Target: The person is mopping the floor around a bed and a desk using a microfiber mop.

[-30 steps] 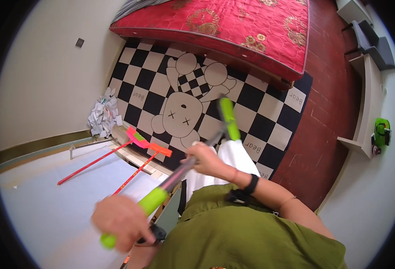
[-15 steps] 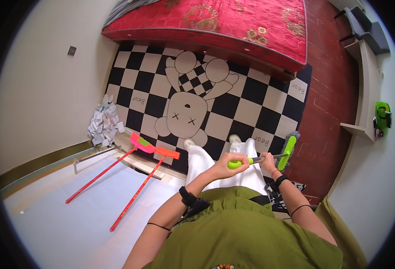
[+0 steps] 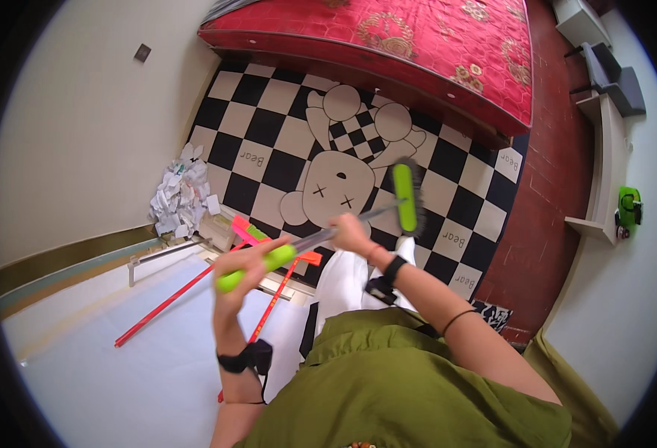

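Note:
I hold a broom with a silver shaft and a lime green grip (image 3: 257, 260) in both hands, raised in front of my chest. My left hand (image 3: 242, 275) is closed around the green grip at the near end. My right hand (image 3: 351, 233) grasps the shaft farther along. The green broom head (image 3: 404, 198) with dark bristles hangs over the black-and-white checkered rug (image 3: 268, 104), which bears a cartoon bear figure. Both wrists wear black bands.
Two red-handled tools (image 3: 168, 302) lie on the pale floor by the rug's near edge. A heap of crumpled paper scraps (image 3: 179, 196) sits against the wall. A red patterned mattress (image 3: 388, 45) lies beyond the rug. White shelving (image 3: 604, 172) stands at the right.
The broom has swung from my right side to lie across my front, its head now over the rug. My left hand has moved back to the green grip end.

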Demonstrator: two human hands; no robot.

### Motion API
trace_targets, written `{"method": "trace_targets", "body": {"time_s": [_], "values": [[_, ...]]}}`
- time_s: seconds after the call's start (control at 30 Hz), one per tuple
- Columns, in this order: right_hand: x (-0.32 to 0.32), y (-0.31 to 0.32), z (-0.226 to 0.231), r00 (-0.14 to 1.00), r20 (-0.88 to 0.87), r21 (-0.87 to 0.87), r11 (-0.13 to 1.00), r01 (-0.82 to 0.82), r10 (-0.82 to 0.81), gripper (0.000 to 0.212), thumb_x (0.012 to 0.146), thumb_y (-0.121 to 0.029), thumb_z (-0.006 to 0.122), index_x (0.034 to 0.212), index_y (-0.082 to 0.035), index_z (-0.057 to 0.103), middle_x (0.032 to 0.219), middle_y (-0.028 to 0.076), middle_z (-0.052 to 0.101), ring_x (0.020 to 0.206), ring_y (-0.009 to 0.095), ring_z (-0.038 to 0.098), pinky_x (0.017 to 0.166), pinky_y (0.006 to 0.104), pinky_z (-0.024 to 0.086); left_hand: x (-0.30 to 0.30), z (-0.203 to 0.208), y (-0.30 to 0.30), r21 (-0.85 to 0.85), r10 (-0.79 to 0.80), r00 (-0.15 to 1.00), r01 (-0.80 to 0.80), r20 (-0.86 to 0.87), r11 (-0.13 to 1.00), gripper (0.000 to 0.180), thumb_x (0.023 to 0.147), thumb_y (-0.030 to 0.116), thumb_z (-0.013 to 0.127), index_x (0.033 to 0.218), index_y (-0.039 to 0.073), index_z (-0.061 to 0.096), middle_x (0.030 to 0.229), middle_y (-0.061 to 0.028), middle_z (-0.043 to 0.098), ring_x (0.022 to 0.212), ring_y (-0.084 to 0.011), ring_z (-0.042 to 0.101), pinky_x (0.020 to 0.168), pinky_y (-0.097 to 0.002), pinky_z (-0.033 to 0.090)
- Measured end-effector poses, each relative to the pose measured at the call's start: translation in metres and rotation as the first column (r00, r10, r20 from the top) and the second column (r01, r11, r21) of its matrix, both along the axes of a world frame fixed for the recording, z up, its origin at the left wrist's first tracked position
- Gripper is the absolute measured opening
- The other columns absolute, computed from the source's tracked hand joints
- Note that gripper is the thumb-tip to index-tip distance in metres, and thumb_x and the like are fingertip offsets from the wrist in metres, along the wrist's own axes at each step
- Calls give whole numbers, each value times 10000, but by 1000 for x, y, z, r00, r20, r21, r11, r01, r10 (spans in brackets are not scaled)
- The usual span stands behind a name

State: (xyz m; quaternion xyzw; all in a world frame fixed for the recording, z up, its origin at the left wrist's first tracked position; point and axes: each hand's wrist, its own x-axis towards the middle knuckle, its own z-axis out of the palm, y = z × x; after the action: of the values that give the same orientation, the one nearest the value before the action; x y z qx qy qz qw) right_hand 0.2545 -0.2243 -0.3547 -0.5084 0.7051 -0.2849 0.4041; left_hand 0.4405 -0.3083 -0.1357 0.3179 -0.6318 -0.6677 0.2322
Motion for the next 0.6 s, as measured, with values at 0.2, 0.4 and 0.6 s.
{"method": "trace_targets", "body": {"time_s": [0.2, 0.4, 0.6], "values": [[158, -94, 29, 946, 229, -325, 934, -148, 230, 81, 581, -84, 620, 594, -35, 557, 628, 180, 551, 636, 378, 541, 568, 431, 424, 60, 103, 2, -385, 267, 959, -212, 94, 898, 257, 725, 62, 519, 496, -10, 428, 573, -98, 562, 708, -289, 646, 597, -289, 446], [221, -145, 32, 760, 354, -548, 779, -303, 545, 133, 576, -60, 633, 596, -12, 510, 586, 171, 506, 598, 353, 533, 528, 388, 394, 53, 98, 1, -570, 303, 913, -99, 274, 816, 164, 708, -26, 529, 555, -29, 469, 640, -125, 634, 527, -216, 564, 563, -282, 450], [195, -136, 124, 773, 185, -505, 734, -455, 607, 112, 623, -91, 638, 644, -42, 540, 691, 143, 566, 734, 342, 566, 610, 425, 437, 83, 141, 12, -653, 296, 938, -339, -180, 678, 245, 748, 51, 510, 531, 92, 404, 464, -18, 528, 407, -159, 554, 468, -254, 433]]}}
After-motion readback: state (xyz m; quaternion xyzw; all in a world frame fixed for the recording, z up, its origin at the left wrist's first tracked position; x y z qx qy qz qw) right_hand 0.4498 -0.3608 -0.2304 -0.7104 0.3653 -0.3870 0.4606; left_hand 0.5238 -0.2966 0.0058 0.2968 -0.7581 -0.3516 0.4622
